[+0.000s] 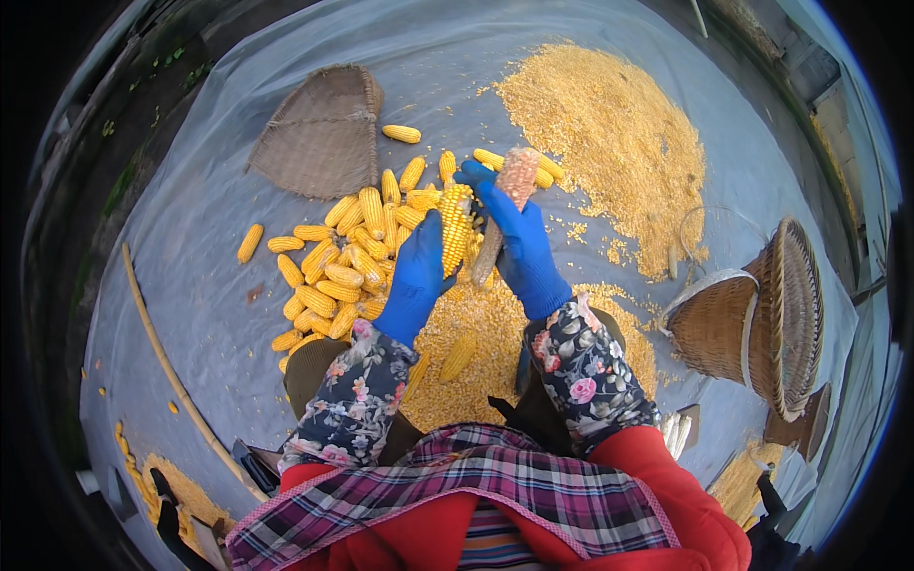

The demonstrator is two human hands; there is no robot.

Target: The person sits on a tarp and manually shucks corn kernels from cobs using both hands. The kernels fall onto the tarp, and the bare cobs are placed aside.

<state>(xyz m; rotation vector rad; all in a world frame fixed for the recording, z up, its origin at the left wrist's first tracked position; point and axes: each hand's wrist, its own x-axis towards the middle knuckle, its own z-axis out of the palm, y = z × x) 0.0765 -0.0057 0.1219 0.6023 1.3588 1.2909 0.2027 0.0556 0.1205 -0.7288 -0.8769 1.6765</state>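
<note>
Both hands wear blue gloves and are raised at the middle of the view. In my left hand (420,275) is a yellow corn cob (455,225) with its kernels on, held upright. My right hand (520,239) grips a bare, reddish corn cob core (515,182), tilted close beside the yellow one. A heap of yellow corn cobs (318,301) lies to the left of my hands. Below them, loose corn kernels (471,357) are piled between my legs, with a couple of cobs on top.
A large spread of kernels (614,135) covers the sheet (214,314) at the upper right. A flat woven scoop basket (321,132) lies at the upper left. To the right a wicker basket (735,321) rests on its side. A bamboo pole (171,375) lies at the left.
</note>
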